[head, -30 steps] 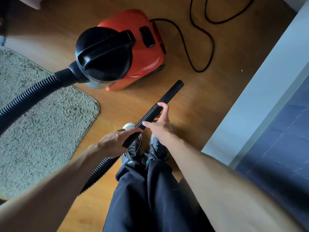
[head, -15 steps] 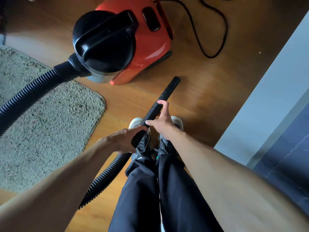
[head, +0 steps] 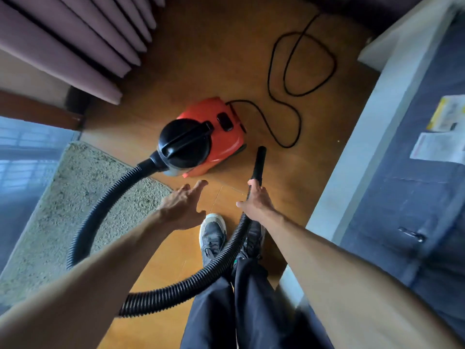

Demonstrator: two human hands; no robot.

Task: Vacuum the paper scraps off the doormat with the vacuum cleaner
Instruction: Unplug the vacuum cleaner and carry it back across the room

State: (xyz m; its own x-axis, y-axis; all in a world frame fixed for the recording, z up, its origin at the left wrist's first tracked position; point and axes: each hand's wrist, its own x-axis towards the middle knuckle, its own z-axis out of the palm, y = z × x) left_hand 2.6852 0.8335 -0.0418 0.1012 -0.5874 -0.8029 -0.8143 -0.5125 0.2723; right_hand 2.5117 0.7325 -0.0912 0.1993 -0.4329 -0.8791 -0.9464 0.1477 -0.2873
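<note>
The right hand (head: 256,205) gripped the nozzle (head: 259,162), aimed straight ahead; the doormat (head: 75,197) lay leftward, nearer the empty, spread-fingered left hand (head: 183,207).

Both forearms bare, reaching forward and down from the near edge. Left arm enters from near left and runs diagonally toward centre. Left hand (head: 185,205) holds nothing: palm down, fingers straight and slightly spread, pointing far. Right arm comes in from near right, wrist roughly straight. Right hand (head: 256,201) curls round the vacuum hose (head: 234,238) just below its rigid end; index finger lies along the tube, thumb sticks out to the left. Hands near each other, not touching.
</note>
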